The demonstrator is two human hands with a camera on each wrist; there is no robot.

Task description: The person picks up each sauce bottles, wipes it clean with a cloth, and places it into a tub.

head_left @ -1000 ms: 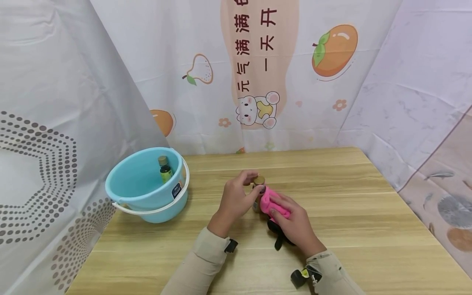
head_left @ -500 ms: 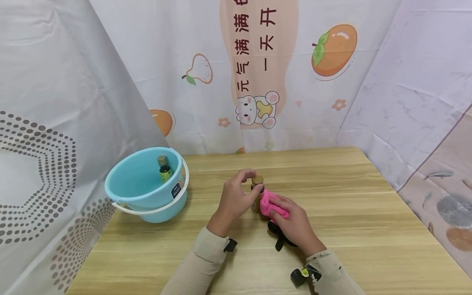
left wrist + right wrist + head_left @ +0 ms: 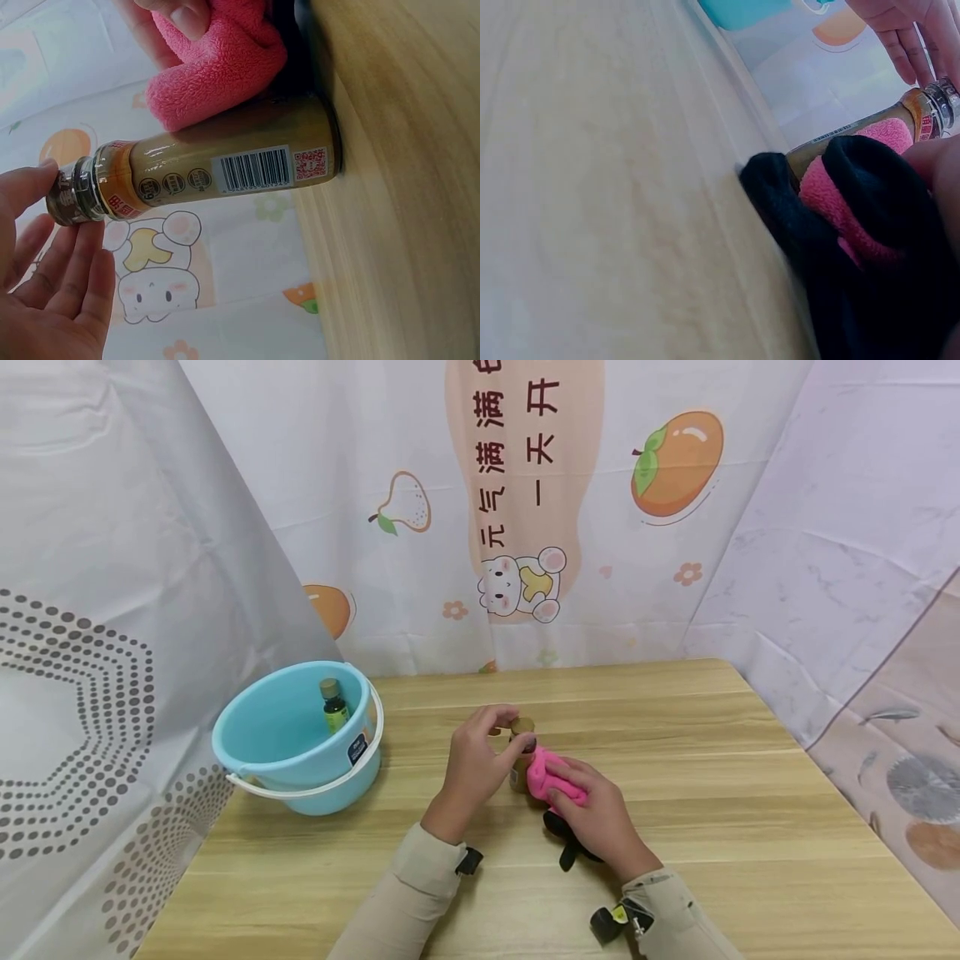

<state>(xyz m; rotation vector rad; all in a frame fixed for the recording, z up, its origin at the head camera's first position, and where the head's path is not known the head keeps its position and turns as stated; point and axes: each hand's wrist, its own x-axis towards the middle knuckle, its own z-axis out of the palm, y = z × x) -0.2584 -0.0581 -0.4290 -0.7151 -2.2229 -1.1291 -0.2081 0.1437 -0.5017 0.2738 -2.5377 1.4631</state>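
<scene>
An upright glass bottle (image 3: 217, 161) with a brown-gold cap (image 3: 522, 725), a barcode and a QR code stands on the wooden table. My left hand (image 3: 476, 760) pinches the cap between thumb and fingers, as the left wrist view shows. In my right hand (image 3: 597, 814) is a bunched pink cloth (image 3: 551, 779), pressed against the right side of the bottle's body. Black fabric (image 3: 862, 285) hangs below the pink part beside the bottle, reaching down to the tabletop. Part of the bottle's far side is hidden by the cloth and fingers.
To the left stands a light blue bucket (image 3: 292, 781) with a white handle. Inside it another bottle (image 3: 334, 706), dark with a green-yellow label, leans near the right wall. A printed curtain (image 3: 420, 602) hangs behind the table (image 3: 712, 760).
The pink cloth has slid slightly down the bottle's side with my right hand. The left hand stays at the cap, its fingers shifting only a little.
</scene>
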